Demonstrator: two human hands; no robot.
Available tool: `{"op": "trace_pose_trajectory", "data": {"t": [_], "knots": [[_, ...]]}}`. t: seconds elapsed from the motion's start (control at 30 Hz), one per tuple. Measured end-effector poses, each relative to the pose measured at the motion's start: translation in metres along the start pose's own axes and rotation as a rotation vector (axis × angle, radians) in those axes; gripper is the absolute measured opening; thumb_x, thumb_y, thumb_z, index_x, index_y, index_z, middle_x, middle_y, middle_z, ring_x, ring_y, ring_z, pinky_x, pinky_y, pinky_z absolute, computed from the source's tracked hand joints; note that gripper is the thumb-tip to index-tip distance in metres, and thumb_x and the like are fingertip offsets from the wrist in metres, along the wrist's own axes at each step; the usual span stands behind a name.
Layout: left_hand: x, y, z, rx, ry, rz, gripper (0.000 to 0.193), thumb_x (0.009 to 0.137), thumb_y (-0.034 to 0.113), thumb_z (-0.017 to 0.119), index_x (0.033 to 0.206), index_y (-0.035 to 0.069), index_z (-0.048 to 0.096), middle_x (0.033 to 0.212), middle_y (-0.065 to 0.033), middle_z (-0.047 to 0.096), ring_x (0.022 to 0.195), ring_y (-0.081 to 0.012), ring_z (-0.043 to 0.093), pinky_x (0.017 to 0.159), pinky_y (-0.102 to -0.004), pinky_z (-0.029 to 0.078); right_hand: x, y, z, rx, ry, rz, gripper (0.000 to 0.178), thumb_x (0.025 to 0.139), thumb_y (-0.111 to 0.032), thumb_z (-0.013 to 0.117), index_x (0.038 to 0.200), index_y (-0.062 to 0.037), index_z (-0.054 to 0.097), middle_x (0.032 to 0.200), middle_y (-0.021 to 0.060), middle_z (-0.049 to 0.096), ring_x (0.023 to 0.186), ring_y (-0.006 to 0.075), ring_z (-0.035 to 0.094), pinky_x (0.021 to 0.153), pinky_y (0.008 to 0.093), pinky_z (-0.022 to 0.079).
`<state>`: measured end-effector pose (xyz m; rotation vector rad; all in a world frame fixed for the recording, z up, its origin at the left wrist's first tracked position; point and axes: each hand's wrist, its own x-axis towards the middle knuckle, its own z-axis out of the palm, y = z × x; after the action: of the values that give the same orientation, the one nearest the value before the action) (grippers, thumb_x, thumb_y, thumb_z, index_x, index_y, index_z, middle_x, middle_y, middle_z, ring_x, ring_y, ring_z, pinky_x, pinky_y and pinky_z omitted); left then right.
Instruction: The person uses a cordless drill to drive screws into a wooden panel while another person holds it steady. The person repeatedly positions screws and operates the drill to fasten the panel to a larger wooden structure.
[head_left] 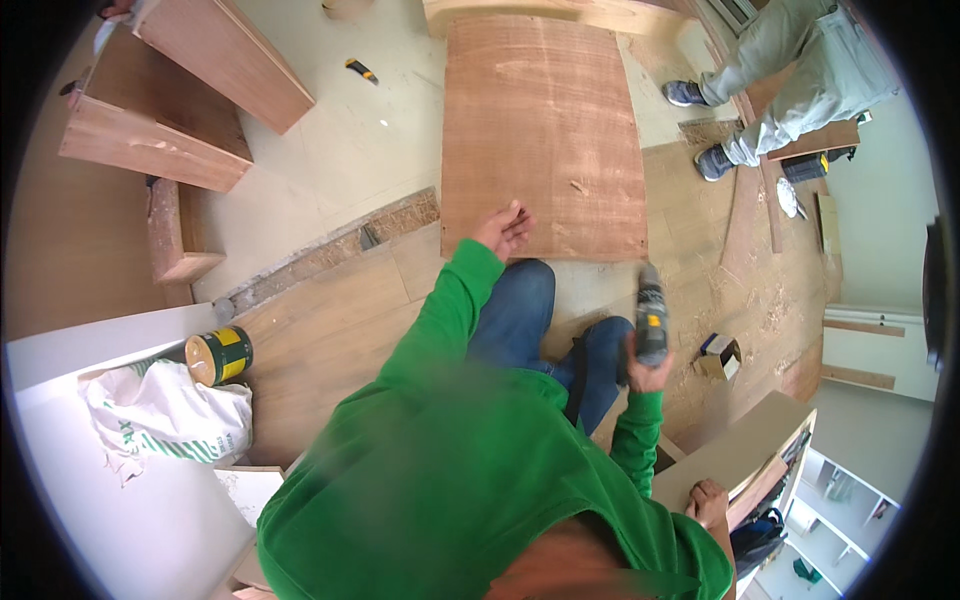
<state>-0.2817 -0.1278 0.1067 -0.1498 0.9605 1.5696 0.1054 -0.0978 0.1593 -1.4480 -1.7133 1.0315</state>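
A reddish-brown wooden panel (540,120) lies in front of my knees, with a small loose chip on its face. Over its near left corner is my left hand (505,230), fingers curled together; whatever they may hold is too small to make out. My right hand (650,374) grips a dark cordless drill (651,318) with a yellow mark. The drill's nose points away from me, close to the panel's near right corner. I cannot tell whether it touches the panel.
Wooden box frames (160,145) stand at the far left. A utility knife (361,71) lies on the floor. A person (790,90) stands at the far right; another person's hand (708,502) rests on a cabinet (735,440). A tin (220,356), white sack (180,410) and small box (718,357) are nearby.
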Motion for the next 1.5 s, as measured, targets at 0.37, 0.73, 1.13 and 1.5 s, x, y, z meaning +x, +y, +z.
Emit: {"op": "trace_pose_trajectory", "data": {"t": [0.37, 0.73, 1.13, 1.5], "knots": [[-0.034, 0.067, 0.014, -0.33, -0.063, 0.213, 0.026, 0.112, 0.024, 0.06, 0.118, 0.0, 0.068, 0.114, -0.0131, 0.075, 0.111, -0.0238, 0.074, 0.097, -0.038, 0.062, 0.007, -0.155, 0.176, 0.07, -0.428, -0.376, 0.038, 0.086, -0.002, 0.079, 0.122, 0.0034, 0.068, 0.101, 0.0121, 0.078, 0.091, 0.018, 0.074, 0.084, 0.0323, 0.058], [-0.023, 0.075, -0.006, -0.282, -0.082, 0.222, 0.031, 0.112, 0.028, 0.061, 0.12, 0.0, 0.069, 0.114, -0.0135, 0.075, 0.105, -0.0216, 0.071, 0.095, -0.0368, 0.059, 0.021, -0.157, 0.195, 0.098, -0.469, -0.244, 0.036, 0.085, -0.004, 0.082, 0.118, 0.0039, 0.07, 0.099, 0.0121, 0.078, 0.089, 0.018, 0.074, 0.082, 0.0329, 0.059], [-0.04, 0.046, -0.023, -0.048, -0.046, 0.134, 0.028, 0.114, 0.023, 0.054, 0.112, -0.001, 0.068, 0.108, -0.0181, 0.076, 0.101, -0.0261, 0.074, 0.095, -0.0404, 0.061, 0.019, -0.147, 0.145, -0.198, -0.53, -0.463, 0.06, 0.074, -0.011, 0.086, 0.13, -0.0007, 0.066, 0.104, 0.0228, 0.076, 0.098, 0.0412, 0.075, 0.085, 0.0462, 0.06], [-0.063, -0.026, -0.062, -0.064, 0.176, 0.021, 0.028, 0.11, 0.018, 0.052, 0.106, -0.006, 0.067, 0.103, -0.0237, 0.075, 0.093, -0.034, 0.076, 0.08, -0.0444, 0.066, -0.071, -0.126, 0.132, -0.393, -0.707, -0.29, 0.072, 0.07, -0.02, 0.085, 0.131, -0.0027, 0.052, 0.104, 0.027, 0.074, 0.101, 0.0498, 0.071, 0.085, 0.0586, 0.057]]}}
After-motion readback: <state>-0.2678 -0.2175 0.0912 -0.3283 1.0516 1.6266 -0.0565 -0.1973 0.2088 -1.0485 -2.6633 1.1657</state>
